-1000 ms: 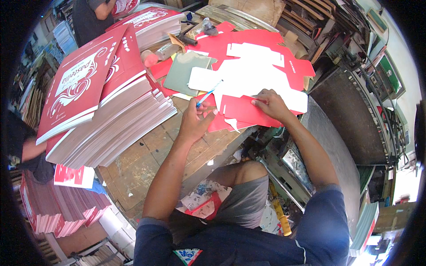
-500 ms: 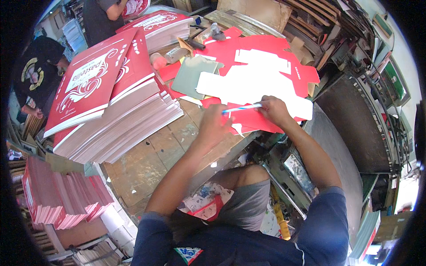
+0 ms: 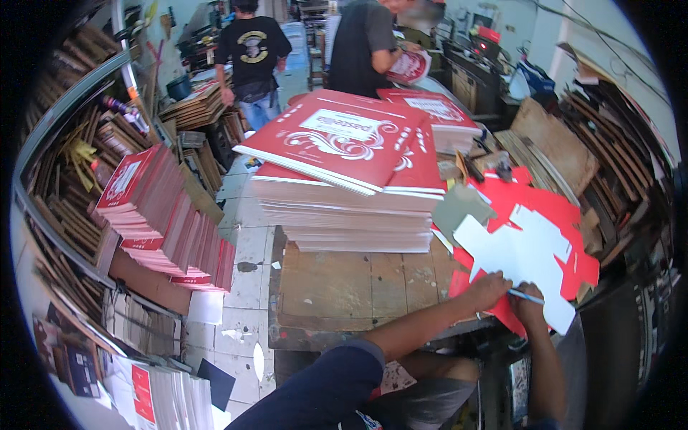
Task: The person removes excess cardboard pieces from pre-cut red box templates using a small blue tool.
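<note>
A thin blue-and-white stick (image 3: 525, 294) lies across between my hands at the right of the view; its exact kind is unclear. My left hand (image 3: 491, 289) is closed at its left end, fingers curled. Around its other end my right hand (image 3: 529, 307) is closed. Both hands are over the near edge of white die-cut card sheets (image 3: 527, 247), which lie on larger red card sheets (image 3: 584, 269). A grey-green piece of board (image 3: 462, 210) lies left of the white card.
A tall stack of red printed sheets (image 3: 344, 218) stands on the worn wooden table (image 3: 326, 283). Another red stack (image 3: 451, 136) is behind it. More stacks (image 3: 175, 240) stand at left by a metal rack (image 3: 68, 247). Two people (image 3: 252, 61) are at the back.
The view has swung left and up, putting my hands further right in the picture. My left hand, smeared before, now shows closed at the stick's left end.
</note>
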The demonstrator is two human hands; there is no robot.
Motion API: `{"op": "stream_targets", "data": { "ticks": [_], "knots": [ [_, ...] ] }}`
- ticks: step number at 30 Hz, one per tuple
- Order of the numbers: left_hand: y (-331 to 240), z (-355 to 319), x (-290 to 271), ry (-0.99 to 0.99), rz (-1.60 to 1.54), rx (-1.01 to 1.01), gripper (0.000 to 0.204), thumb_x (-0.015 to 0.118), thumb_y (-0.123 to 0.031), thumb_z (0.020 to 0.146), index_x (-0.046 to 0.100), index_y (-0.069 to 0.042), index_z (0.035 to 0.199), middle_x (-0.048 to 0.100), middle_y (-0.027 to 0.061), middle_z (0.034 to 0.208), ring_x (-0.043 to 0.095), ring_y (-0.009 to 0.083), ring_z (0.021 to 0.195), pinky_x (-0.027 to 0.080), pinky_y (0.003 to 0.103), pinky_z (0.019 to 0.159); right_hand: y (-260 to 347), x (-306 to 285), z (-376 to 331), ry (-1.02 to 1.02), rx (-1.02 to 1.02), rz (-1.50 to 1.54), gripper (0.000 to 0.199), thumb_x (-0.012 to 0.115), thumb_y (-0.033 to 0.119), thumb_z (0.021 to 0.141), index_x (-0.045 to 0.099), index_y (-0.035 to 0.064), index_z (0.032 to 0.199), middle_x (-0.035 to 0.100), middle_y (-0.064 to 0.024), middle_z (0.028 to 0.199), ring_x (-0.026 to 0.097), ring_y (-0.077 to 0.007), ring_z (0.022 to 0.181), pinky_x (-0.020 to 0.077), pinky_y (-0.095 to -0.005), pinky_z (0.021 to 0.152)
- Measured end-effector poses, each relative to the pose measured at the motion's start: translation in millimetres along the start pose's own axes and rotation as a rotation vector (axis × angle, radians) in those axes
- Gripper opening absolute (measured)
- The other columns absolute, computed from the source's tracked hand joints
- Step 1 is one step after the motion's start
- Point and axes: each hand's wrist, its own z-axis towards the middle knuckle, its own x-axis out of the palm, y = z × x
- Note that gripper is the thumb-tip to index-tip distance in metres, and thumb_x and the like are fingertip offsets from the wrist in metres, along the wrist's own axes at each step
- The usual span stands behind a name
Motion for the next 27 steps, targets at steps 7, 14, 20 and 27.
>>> {"op": "stream_targets", "data": {
  "ticks": [7,14,20,27],
  "knots": [
    [-0.3,-10.3,5.1,0.014,0.076,0.022,0.017,0.059,-0.012,0.08,0.056,-0.004,0.094,0.062,0.0133,0.083,0.065,0.0283,0.086,0.055,0.039,0.07,32.4,-35.9,-4.2,0.247,0.028,0.155,0.036,0.078,0.029,0.068,0.071,0.0108,0.098,0.062,-0.0162,0.091,0.056,-0.034,0.087,0.0493,-0.0437,0.075],
    [12.1,-1.0,13.7,0.168,-0.161,-0.097,0.023,0.055,-0.01,0.083,0.062,0.001,0.102,0.065,0.0208,0.097,0.065,0.0368,0.092,0.053,0.045,0.081,32.3,-39.3,-13.7,0.344,-0.016,0.1,0.067,0.075,0.052,0.073,0.062,0.0013,0.114,0.061,-0.0235,0.101,0.054,-0.0409,0.097,0.0448,-0.0501,0.084],
    [30.7,-10.8,-32.1,-0.05,-0.457,-0.177,0.027,0.06,-0.021,0.09,0.06,-0.001,0.108,0.067,0.0207,0.087,0.067,0.0357,0.081,0.052,0.044,0.071,10.1,-37.8,-13.4,0.386,0.139,0.249,0.07,0.077,0.05,0.071,0.06,0.0062,0.122,0.055,-0.0218,0.116,0.053,-0.0401,0.105,0.0458,-0.047,0.091],
    [43.6,-14.8,-53.2,-0.35,-0.573,-0.387,0.019,0.063,-0.011,0.089,0.048,-0.001,0.084,0.067,0.0164,0.084,0.066,0.0264,0.073,0.05,0.036,0.063,24.5,-50.6,-11.2,0.377,0.166,0.316,0.076,0.084,0.038,0.065,0.057,0.0062,0.128,0.055,-0.0183,0.117,0.052,-0.0376,0.111,0.0447,-0.0439,0.097]
  ]
}}
